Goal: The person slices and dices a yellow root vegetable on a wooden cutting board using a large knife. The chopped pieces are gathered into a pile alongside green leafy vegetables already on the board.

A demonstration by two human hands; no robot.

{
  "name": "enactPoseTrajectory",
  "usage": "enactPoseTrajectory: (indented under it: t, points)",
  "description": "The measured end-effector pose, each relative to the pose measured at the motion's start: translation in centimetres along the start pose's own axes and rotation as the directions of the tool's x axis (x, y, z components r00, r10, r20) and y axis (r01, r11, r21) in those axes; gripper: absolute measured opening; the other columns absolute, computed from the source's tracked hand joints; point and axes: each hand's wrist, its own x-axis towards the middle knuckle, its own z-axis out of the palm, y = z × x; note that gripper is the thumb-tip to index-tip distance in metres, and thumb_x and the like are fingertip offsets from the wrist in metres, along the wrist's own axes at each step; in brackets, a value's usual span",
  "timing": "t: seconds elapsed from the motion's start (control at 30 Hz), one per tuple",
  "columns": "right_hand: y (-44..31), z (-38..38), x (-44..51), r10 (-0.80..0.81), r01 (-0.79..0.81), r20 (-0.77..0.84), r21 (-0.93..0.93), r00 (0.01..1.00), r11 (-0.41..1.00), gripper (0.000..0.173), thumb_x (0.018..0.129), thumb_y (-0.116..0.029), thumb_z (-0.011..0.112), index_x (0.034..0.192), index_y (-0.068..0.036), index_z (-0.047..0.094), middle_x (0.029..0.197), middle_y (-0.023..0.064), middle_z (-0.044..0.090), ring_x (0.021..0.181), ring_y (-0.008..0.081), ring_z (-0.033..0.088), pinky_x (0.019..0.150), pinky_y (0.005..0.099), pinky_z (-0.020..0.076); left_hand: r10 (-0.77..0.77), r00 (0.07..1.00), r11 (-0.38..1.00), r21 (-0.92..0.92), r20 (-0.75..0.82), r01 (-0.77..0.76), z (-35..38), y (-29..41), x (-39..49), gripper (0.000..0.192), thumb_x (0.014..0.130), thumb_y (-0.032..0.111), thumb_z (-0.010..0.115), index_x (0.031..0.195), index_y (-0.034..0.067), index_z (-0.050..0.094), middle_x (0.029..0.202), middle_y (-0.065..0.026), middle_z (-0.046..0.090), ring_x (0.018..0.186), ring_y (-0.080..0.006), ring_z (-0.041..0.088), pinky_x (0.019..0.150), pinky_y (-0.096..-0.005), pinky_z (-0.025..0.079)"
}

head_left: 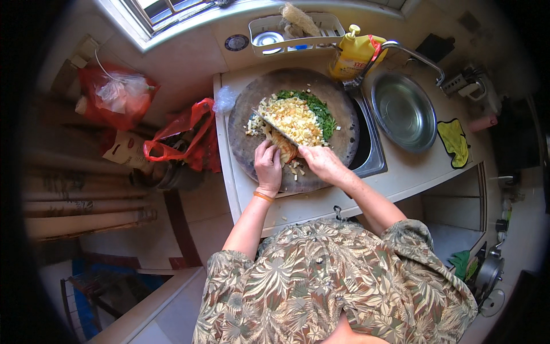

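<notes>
A large round wooden chopping board lies on the counter and over part of the sink. My right hand is closed on the handle end of a kitchen knife, its blade slanting up and left. My left hand presses with bent fingers on a pale, reddish-edged piece of sliced food, just below the blade. Beyond the knife is a heap of small pale yellow diced pieces. Chopped green leaves curve around the heap's far right side. A few loose bits lie near my left hand.
Right of the board are the steel sink, a metal basin and a yellow-green cloth. Behind stand a yellow pump bottle, the faucet and a white rack. Red plastic bags are at the left, beside clear crumpled plastic.
</notes>
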Motion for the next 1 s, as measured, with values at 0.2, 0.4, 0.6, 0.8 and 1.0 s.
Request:
enactPoseTrajectory:
  t: [0.2,0.4,0.6,0.8,1.0]
  points:
    - [-1.1,-0.5,-1.6,-0.025,0.026,-0.027,0.019,0.999,0.999,0.039,0.102,-0.037,0.040,0.111,-0.006,0.062,0.097,0.0249,0.067,0.094,0.0458,0.061,0.082,0.0525,0.0495,-0.007,1.000,1.000,-0.018,-0.013,0.007,0.2,-0.2,-0.1,0.013,0.080,0.001,0.067,0.093,-0.003,0.066,0.108,-0.0186,0.064,0.102,-0.0362,0.060,0.090,-0.0415,0.049]
    - [-0.7,0.3,-0.7,-0.005,0.007,0.019,-0.055,1.000,0.998,0.039,0.102,-0.034,0.040,0.110,-0.003,0.062,0.098,0.0252,0.067,0.094,0.0448,0.062,0.082,0.0519,0.0494,0.037,0.999,0.999,0.013,-0.011,-0.037,0.1,-0.1,-0.1,0.013,0.080,0.000,0.068,0.093,-0.003,0.066,0.108,-0.0182,0.064,0.102,-0.0359,0.060,0.090,-0.0415,0.049]
    - [-0.5,0.5,-1.3,-0.049,0.049,-0.021,0.014,0.999,0.999,0.039,0.102,-0.033,0.039,0.113,-0.004,0.062,0.098,0.0251,0.067,0.093,0.0437,0.063,0.081,0.0520,0.0497,-0.005,1.000,1.000,-0.018,-0.010,0.004,0.2,-0.1,-0.2,0.016,0.080,0.000,0.067,0.095,-0.003,0.066,0.107,-0.0190,0.063,0.101,-0.0361,0.060,0.088,-0.0415,0.049]
    - [-0.1,0.4,-0.6,-0.096,0.096,-0.003,-0.056,0.995,0.994,0.036,0.103,-0.030,0.037,0.101,-0.003,0.061,0.093,0.0248,0.066,0.089,0.0438,0.062,0.077,0.0514,0.0497,0.002,1.000,1.000,-0.012,0.009,-0.002,0.1,-0.2,-0.1,0.014,0.080,0.000,0.067,0.094,-0.004,0.066,0.107,-0.0186,0.063,0.101,-0.0363,0.060,0.089,-0.0421,0.049]
    - [-0.2,1.6,-1.0,-0.091,0.090,-0.085,-0.025,0.992,0.996,0.038,0.103,-0.032,0.037,0.101,-0.003,0.062,0.091,0.0262,0.066,0.090,0.0451,0.062,0.079,0.0523,0.0491,0.021,0.999,1.000,-0.009,-0.032,-0.022,0.2,0.1,0.1,0.013,0.078,0.000,0.069,0.091,-0.003,0.067,0.105,-0.0170,0.065,0.098,-0.0336,0.062,0.086,-0.0392,0.050]
